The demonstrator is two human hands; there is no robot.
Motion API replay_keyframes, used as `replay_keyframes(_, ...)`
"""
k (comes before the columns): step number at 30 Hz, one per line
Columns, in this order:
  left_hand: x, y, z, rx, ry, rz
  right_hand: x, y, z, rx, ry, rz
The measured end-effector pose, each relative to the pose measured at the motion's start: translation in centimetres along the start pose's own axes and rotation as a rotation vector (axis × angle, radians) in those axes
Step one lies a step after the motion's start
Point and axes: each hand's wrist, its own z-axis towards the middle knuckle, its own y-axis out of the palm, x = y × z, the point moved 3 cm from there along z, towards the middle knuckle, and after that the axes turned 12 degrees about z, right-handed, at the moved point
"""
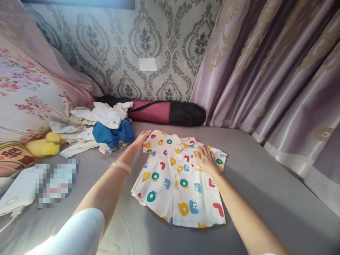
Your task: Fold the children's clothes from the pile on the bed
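A small white short-sleeved shirt (172, 177) with coloured letter prints lies spread out, front up, its collar away from me and its hem towards me. At the edge of its left sleeve in the picture is my left hand (141, 140), fingers closed on the cloth. My right hand (207, 159) rests flat on the upper right of the shirt near the other sleeve, fingers stretched out and holding nothing.
On the grey sheet (252, 194), a heap of white clothes (108, 115) and a blue garment (114, 134) lies back left. Behind stands a red and black rolled bag (164, 111). A yellow plush toy (46, 145) and white device (21, 189) are at left.
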Motion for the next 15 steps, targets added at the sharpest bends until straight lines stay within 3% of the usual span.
replay_keyframes(4, 0.2, 0.1, 0.4, -0.122, -0.175, -0.207, 0.0, 0.1, 0.0, 0.031, -0.01, -0.01)
replay_keyframes(6, 0.2, -0.2, 0.7, -0.107, -0.217, -0.205, -0.1, 0.2, -0.1, 0.045, -0.016, -0.012)
replay_keyframes(10, -0.1, -1.0, 1.2, -0.042, -0.167, -0.126, -0.2, 0.0, -0.2, 0.057, -0.013, -0.011)
replay_keyframes(15, -0.1, -1.4, 1.0, -0.055, -0.122, -0.084, -0.5, -0.4, -0.5, 0.055, -0.015, -0.004)
